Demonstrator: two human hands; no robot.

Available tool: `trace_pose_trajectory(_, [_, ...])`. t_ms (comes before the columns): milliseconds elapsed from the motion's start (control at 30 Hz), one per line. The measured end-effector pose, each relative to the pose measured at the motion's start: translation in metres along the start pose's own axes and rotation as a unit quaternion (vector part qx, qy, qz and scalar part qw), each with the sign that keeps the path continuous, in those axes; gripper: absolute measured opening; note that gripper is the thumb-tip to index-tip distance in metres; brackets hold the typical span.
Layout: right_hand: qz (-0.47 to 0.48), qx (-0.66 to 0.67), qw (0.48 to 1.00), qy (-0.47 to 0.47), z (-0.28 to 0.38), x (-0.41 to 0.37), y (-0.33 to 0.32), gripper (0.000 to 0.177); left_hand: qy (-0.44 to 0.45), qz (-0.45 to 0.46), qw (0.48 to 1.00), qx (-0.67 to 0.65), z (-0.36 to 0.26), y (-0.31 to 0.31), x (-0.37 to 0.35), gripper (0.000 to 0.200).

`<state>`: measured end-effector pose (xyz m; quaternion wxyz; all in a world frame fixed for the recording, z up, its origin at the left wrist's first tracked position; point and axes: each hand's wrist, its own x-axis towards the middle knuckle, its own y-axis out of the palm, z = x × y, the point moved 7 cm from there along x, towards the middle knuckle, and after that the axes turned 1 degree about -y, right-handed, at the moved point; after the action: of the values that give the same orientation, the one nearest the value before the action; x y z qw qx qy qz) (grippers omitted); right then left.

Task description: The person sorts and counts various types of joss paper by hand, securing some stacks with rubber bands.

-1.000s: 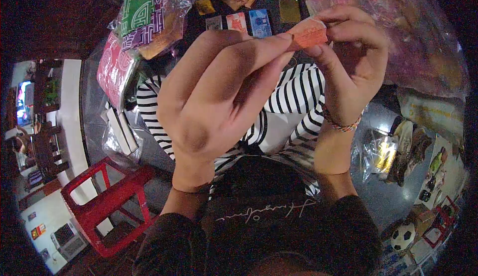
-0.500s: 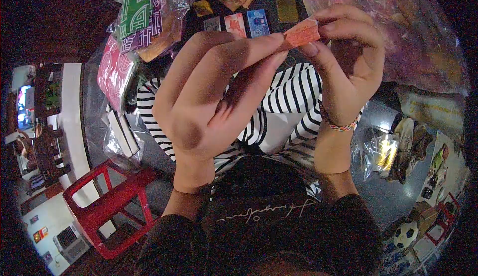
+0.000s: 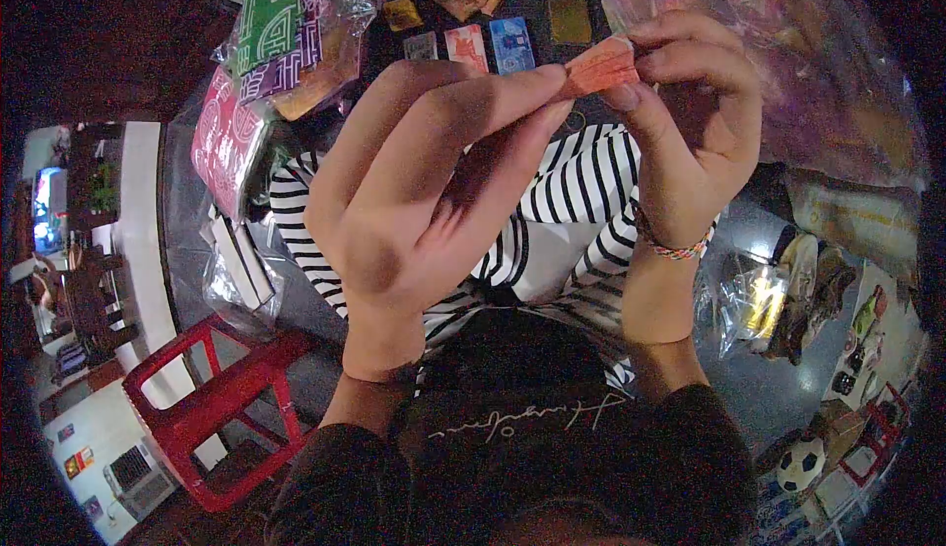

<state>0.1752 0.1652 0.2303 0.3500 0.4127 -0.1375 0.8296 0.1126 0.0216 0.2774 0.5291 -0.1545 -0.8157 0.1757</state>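
Between my two hands is a small orange-red piece of pleated paper (image 3: 603, 66), narrow on the left and fanned wider on the right. My left hand (image 3: 424, 171) pinches its narrow end between thumb and forefinger. At the wide end, the thumb and fingertips of my right hand (image 3: 695, 112) grip the edge; a braided bracelet circles that wrist. Beyond the hands lie a flat red-and-white paper slip (image 3: 466, 48), a blue slip (image 3: 511, 45) and a gold-coloured square (image 3: 569, 19). My fingers hide part of the paper.
Patterned green, purple and pink packets (image 3: 271, 24) in clear plastic lie at the upper left. A large clear plastic bag (image 3: 788, 73) fills the upper right. A red plastic stool (image 3: 212, 408) stands at lower left, and a football (image 3: 800, 464) is at lower right.
The wide end of the pleated paper is spread slightly more, and the right fingertips have shifted a little along its edge. Both hands otherwise keep nearly the same place.
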Motion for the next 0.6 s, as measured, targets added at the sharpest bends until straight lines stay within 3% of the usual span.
trace_pose_trajectory(167, [-0.014,0.022,0.999,0.018,-0.002,-0.002,0.001,0.023,0.013,-0.004,1.000,0.004,-0.002,-0.002,0.001,0.022])
trace_pose_trajectory(267, [-0.017,0.001,1.000,0.012,-0.002,-0.002,0.001,0.021,-0.025,0.063,0.998,0.018,-0.002,0.004,0.002,0.018])
trace_pose_trajectory(367, [-0.018,-0.020,1.000,-0.005,-0.001,-0.002,0.001,0.020,-0.079,0.062,0.991,-0.093,0.012,0.011,-0.006,0.020])
trace_pose_trajectory(467, [0.004,-0.053,0.998,-0.030,-0.003,-0.002,0.001,0.019,-0.151,0.043,0.970,-0.183,0.022,0.017,-0.012,0.025])
trace_pose_trajectory(533, [0.028,-0.080,0.995,-0.048,-0.003,-0.002,0.003,0.019,-0.276,0.096,0.909,-0.298,0.031,0.029,-0.020,0.031])
trace_pose_trajectory(600, [0.039,-0.141,0.986,-0.075,-0.002,-0.002,0.005,0.024,-0.372,0.139,0.872,-0.287,0.039,0.030,-0.026,0.030])
